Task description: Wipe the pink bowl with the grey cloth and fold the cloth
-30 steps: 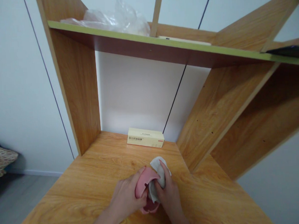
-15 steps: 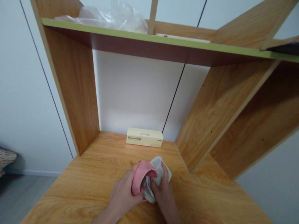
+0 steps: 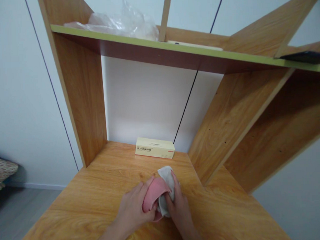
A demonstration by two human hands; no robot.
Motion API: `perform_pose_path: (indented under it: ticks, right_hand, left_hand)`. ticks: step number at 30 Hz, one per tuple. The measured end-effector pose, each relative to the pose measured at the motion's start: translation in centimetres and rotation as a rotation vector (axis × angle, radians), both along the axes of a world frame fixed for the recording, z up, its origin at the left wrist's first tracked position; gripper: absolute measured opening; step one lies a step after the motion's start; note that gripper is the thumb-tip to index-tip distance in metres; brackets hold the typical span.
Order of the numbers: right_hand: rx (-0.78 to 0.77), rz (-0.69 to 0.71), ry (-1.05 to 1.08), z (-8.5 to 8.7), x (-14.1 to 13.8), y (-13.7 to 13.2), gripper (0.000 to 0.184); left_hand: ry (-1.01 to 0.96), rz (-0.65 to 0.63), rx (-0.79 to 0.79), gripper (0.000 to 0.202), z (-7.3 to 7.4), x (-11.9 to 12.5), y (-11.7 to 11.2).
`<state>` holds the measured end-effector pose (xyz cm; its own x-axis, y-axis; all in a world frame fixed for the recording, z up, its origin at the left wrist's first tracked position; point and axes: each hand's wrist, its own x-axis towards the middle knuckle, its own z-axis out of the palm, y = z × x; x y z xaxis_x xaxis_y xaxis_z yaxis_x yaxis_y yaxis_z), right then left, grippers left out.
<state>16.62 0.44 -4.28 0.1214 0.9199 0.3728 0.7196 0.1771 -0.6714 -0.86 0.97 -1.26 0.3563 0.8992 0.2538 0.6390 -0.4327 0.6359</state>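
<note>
Low in the head view, my left hand (image 3: 134,209) is closed around a pink bowl (image 3: 156,189), which is tilted on its side just above the wooden desk. Its opening faces right and down, so most of the inside is hidden. My right hand (image 3: 178,205) grips a pale grey cloth (image 3: 166,175), bunched against the bowl's rim with one part tucked into the opening. Part of the cloth sticks up above the right fingers.
A cream box (image 3: 154,148) with printed characters stands at the back of the desk (image 3: 99,194). Upright wooden panels (image 3: 81,99) flank it. Overhead, a shelf (image 3: 134,40) carries a clear plastic bag (image 3: 125,23) and a dark flat object (image 3: 307,56).
My left hand has turned the bowl, so its opening shows less. The cloth has shifted with my right hand and covers a narrower area. The view has moved slightly.
</note>
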Motion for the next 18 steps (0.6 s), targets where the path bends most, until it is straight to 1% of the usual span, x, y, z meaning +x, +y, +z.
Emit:
perform_pose_path:
  ticks: [2,3,5,7,9,12,14,15,18]
  right_hand:
    - [-0.007,-0.031,0.067,-0.3,0.0,0.1,0.056]
    - [-0.005,-0.046,0.099,-0.5,0.0,0.2,0.055]
    - [-0.005,-0.063,0.154,-0.8,-0.1,0.4,0.055]
    - [-0.024,-0.052,0.198,-1.0,-0.3,0.5,0.053]
    - [-0.051,-0.035,0.213,-1.1,-0.6,0.5,0.053]
    - [-0.053,-0.085,0.109,-0.9,-0.8,0.4,0.055]
    - [-0.002,-0.134,-0.003,-0.7,-0.7,0.2,0.053]
    - [0.041,-0.134,-0.046,-0.6,-0.6,0.1,0.050]
    - [0.173,-0.074,-0.107,-0.3,-0.1,-0.2,0.044]
  left_hand:
    - [-0.071,0.083,-0.049,0.071,-0.6,0.2,0.1]
    - [-0.098,0.102,-0.077,0.076,-0.9,0.2,0.1]
    - [-0.144,0.085,-0.114,0.083,-1.6,0.3,0.2]
    - [-0.200,0.044,-0.115,0.076,-2.2,0.4,0.4]
    - [-0.243,0.043,-0.098,0.067,-2.4,0.3,0.6]
    - [-0.220,0.068,-0.078,0.062,-2.1,0.1,0.8]
    - [-0.176,0.057,-0.076,0.063,-1.6,-0.1,0.7]
    - [-0.155,0.040,-0.075,0.065,-1.4,-0.1,0.7]
    - [-0.111,-0.010,-0.060,0.070,-1.0,0.0,0.4]
